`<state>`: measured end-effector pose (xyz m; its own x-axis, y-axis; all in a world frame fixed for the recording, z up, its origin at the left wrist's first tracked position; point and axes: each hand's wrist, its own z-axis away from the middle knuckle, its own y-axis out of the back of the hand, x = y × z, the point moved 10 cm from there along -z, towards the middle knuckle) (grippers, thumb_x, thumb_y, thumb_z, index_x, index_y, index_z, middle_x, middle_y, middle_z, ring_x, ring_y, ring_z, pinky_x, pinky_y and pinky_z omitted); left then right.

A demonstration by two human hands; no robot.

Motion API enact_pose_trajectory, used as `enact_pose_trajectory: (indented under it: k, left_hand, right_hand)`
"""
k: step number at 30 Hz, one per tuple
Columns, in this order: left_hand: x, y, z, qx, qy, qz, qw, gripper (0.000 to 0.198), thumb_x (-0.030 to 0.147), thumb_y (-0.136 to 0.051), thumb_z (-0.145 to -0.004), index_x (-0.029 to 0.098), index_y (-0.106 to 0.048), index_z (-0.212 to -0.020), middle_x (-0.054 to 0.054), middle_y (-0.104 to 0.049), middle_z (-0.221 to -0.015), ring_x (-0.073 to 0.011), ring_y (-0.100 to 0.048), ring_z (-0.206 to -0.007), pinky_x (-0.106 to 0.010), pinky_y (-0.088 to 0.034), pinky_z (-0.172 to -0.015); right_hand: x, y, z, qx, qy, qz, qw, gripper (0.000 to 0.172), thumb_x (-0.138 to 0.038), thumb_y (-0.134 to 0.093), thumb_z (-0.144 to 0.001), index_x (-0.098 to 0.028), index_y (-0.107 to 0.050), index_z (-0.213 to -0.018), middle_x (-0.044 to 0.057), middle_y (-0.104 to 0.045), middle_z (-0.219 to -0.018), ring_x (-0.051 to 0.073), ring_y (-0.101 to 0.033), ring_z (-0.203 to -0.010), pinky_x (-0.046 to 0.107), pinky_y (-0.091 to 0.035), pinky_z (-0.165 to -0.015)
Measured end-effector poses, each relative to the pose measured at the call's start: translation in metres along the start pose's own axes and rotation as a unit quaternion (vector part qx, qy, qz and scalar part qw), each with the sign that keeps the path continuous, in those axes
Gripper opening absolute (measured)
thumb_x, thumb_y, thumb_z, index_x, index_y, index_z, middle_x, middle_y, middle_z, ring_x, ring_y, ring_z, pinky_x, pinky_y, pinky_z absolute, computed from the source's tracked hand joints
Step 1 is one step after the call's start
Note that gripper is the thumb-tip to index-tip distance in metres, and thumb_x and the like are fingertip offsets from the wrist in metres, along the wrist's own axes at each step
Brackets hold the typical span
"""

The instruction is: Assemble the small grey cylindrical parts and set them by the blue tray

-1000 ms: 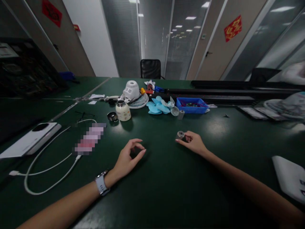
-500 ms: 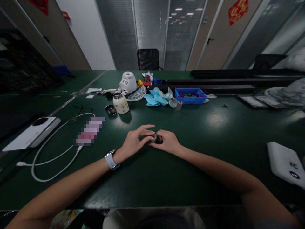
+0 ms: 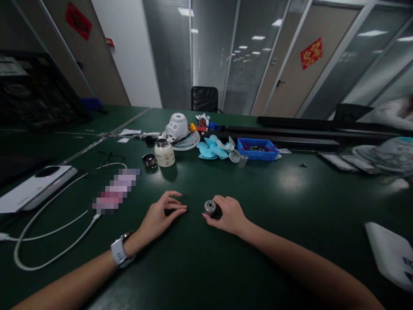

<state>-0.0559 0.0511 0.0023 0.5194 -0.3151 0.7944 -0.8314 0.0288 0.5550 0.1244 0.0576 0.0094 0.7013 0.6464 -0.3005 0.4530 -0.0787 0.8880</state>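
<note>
A small round metal cylinder (image 3: 210, 207) stands on the dark green table (image 3: 193, 262), its ringed end facing up. The thumb and fingers of my right hand (image 3: 228, 214) are closed round it from the right. My left hand (image 3: 163, 212) is off to the left with thumb and fingers apart, holding nothing. A gap of bare table lies between its fingertips and the cylinder. A similar metal cylinder (image 3: 243, 161) stands farther back, beside the light blue fan blades (image 3: 212, 148).
Behind are a cream bottle (image 3: 164, 154), its black cap (image 3: 149, 160), a white fan part (image 3: 178, 125) and a blue tray (image 3: 258, 151) of wires. A phone (image 3: 116, 191) with a white cable lies left; a white case (image 3: 389, 254) lies right.
My left hand has let go of the cylinder and moved away to the left, its fingers apart. The cylinder's top now shows. The camera view has tilted up.
</note>
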Motion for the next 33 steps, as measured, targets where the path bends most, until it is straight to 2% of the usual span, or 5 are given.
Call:
enact_pose_trajectory:
  k: [7,19,25,28,33]
  left_hand:
    - [-0.009,-0.014,-0.001,-0.062,0.003,-0.021,0.998,0.048,0.033,-0.066,-0.085,0.028,-0.045,-0.128,-0.001,-0.075,-0.106,-0.0215,-0.067,-0.107,-0.042,-0.049,-0.098]
    - [-0.005,-0.007,0.003,-0.049,0.048,0.013,0.998,0.032,0.038,-0.044,-0.096,0.024,-0.052,-0.124,-0.007,-0.073,-0.108,-0.0234,-0.067,-0.104,-0.037,-0.052,-0.086]
    - [-0.017,0.006,0.0,0.016,0.066,0.05,0.996,0.026,0.031,-0.038,-0.096,0.022,-0.062,-0.103,-0.002,-0.072,-0.091,-0.02,-0.067,-0.088,-0.031,-0.05,-0.079]
    - [-0.019,0.01,-0.001,0.033,0.068,0.058,0.995,0.026,0.026,-0.037,-0.093,0.02,-0.061,-0.084,0.0,-0.065,-0.073,-0.0176,-0.062,-0.073,-0.027,-0.047,-0.068]
    - [-0.019,0.009,0.001,0.017,0.069,0.039,0.997,0.026,0.024,-0.036,-0.089,0.02,-0.056,-0.073,0.003,-0.054,-0.064,-0.0167,-0.054,-0.063,-0.026,-0.041,-0.061]
  right_hand:
    - [0.039,0.013,0.009,0.009,-0.013,0.037,0.999,0.034,-0.052,-0.058,-0.081,-0.018,-0.057,-0.087,0.004,-0.065,-0.083,0.016,-0.057,-0.069,0.028,-0.04,-0.065]
    - [0.269,0.087,0.001,0.111,-0.325,0.163,0.925,0.045,-0.063,-0.048,-0.084,-0.019,-0.057,-0.089,0.004,-0.06,-0.072,0.02,-0.056,-0.064,0.028,-0.033,-0.054]
    - [0.169,0.104,-0.003,0.234,-0.211,0.125,0.941,0.067,-0.06,-0.053,-0.084,-0.013,-0.045,-0.131,0.007,-0.059,-0.087,0.02,-0.054,-0.071,0.03,-0.039,-0.062]
    - [0.072,0.049,-0.03,0.061,-0.052,-0.01,0.997,0.055,-0.055,-0.052,-0.088,-0.021,-0.05,-0.131,0.002,-0.057,-0.082,0.015,-0.051,-0.066,0.026,-0.039,-0.06]
    - [-0.025,-0.033,-0.05,-0.1,0.068,-0.107,0.987,0.047,-0.057,-0.059,-0.084,-0.033,-0.062,-0.124,-0.002,-0.056,-0.082,0.011,-0.053,-0.068,0.023,-0.036,-0.061]
